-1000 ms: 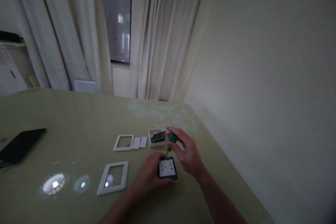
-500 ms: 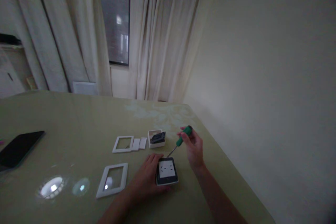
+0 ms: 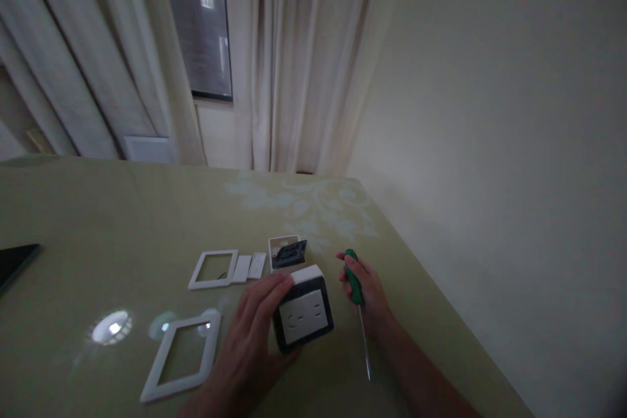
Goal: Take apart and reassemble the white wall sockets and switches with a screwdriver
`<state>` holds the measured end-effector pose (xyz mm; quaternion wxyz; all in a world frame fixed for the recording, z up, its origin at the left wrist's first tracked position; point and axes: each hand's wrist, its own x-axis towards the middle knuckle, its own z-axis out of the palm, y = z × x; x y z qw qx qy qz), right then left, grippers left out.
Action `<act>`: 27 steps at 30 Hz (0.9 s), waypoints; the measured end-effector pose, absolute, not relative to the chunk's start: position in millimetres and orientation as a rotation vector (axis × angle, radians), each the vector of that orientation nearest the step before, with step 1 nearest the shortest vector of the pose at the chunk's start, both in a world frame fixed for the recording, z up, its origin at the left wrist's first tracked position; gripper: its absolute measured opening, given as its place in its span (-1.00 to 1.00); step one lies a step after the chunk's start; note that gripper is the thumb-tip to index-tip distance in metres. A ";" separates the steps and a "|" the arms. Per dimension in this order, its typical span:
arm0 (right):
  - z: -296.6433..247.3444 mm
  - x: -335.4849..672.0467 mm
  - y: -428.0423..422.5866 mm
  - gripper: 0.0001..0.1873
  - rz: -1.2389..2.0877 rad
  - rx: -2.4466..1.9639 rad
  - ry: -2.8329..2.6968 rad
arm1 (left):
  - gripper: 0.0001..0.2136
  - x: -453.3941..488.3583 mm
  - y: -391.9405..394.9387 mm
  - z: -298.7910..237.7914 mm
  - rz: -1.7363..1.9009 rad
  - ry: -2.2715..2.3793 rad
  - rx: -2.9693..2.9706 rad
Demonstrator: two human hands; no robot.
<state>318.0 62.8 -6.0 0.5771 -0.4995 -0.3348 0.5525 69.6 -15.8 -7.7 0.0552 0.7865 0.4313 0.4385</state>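
Socket unit (image 3: 304, 315): tilted and seemingly raised since the earlier frame; its slotted white face is now angled up, just in front of the open white box (image 3: 284, 239).
Green-handled screwdriver (image 3: 353, 279): swung away from the unit's top edge; its shank is now pointed back towards the wearer, apart from the unit.
Left hand (image 3: 249, 326): wrapped around the unit's left side, fingers at the upper corner.
Right hand (image 3: 373, 300): closed around the green handle.
Work in hand: tool use judged paused; the unit is being handled by the left hand alone.
White frames (image 3: 210, 347): left lying flat, one near the left hand, one farther back.
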 end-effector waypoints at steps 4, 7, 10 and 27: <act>-1.9 324.0 63.9 -0.34 1.284 -1.180 -0.759 | -0.14 67.6 -14.8 -4.1 1.074 1.311 2.383; -1.4 327.5 66.7 -0.34 1.273 -1.185 -0.741 | -0.13 67.7 -12.9 2.9 0.890 1.241 2.061; -2.5 326.1 68.9 -0.37 1.262 -1.189 -0.740 | -0.12 63.5 -11.0 8.8 0.664 1.096 1.948; -4.8 316.3 69.1 -0.43 1.252 -1.191 -0.792 | -0.04 -56.2 -28.7 3.9 0.395 1.578 2.130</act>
